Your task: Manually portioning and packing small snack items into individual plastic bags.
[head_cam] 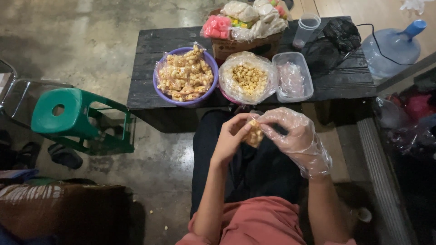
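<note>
The left hand (pixel 230 138) is bare and curls around a small bag of yellow snacks (pixel 253 134), with the thumb and fingers closed on its left side. The right hand (pixel 295 136) wears a loose clear plastic glove (pixel 313 156) and pinches the same bag from the right and top, the fingers closed on it. The 2 hands meet at the bag, which sits between them above the person's lap, just in front of the near edge of the dark wooden table (pixel 340 81).

On the table, straight ahead of the hands, a bowl lined with a clear plastic bag holds loose yellow puffed snacks (pixel 247 78). To its left a purple bowl (pixel 184 100) is heaped with small filled snack bags (pixel 185 75). To the right of the loose snacks stands a clear plastic box (pixel 293 77) with crumpled clear plastic inside. Behind these a cardboard box (pixel 245 46) is piled with more bagged food in white, pink and yellow. A clear plastic cup (pixel 306 29) stands beside the cardboard box, and a black bundle with a cable (pixel 338 34) lies at the far right of the table.

A green plastic stool (pixel 75 115) stands on the concrete floor left of the table. A large blue water bottle (pixel 393 45) lies on its side at the upper right. The person wears dark trousers and a reddish top (pixel 254 224).
</note>
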